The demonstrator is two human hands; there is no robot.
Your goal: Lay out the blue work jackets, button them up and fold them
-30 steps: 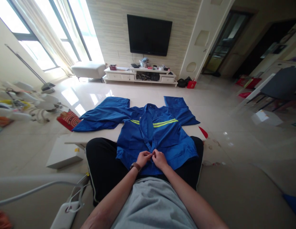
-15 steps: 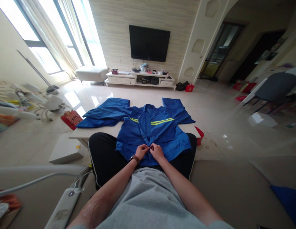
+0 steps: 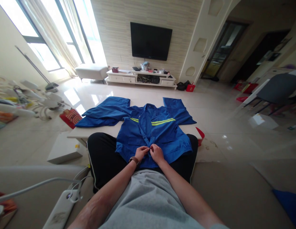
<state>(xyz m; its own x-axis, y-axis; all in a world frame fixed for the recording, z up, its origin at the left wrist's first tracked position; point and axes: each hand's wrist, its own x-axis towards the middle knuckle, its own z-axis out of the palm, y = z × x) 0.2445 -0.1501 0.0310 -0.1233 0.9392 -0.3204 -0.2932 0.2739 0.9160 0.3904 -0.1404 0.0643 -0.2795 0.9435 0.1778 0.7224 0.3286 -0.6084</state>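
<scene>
A blue work jacket (image 3: 162, 133) with a yellow-green stripe across the chest lies spread out, sleeves outward, over a low white table (image 3: 95, 131) and my lap. Its collar points away from me and its front edges meet near the hem. My left hand (image 3: 141, 153) pinches one front edge of the jacket. Close beside it, my right hand (image 3: 157, 153) pinches the other edge, the fingertips of both almost touching. Whatever small fastening may be between the fingers is hidden.
A white box (image 3: 64, 148) stands on the floor left of the table. On the sofa at lower left lies a white power strip (image 3: 60, 206) with cables. A red patterned bag (image 3: 70, 117) sits behind the table's left end. Farther off is a TV cabinet (image 3: 121, 78).
Both hands stay at the jacket's front edges with almost no movement. The view has shifted slightly.
</scene>
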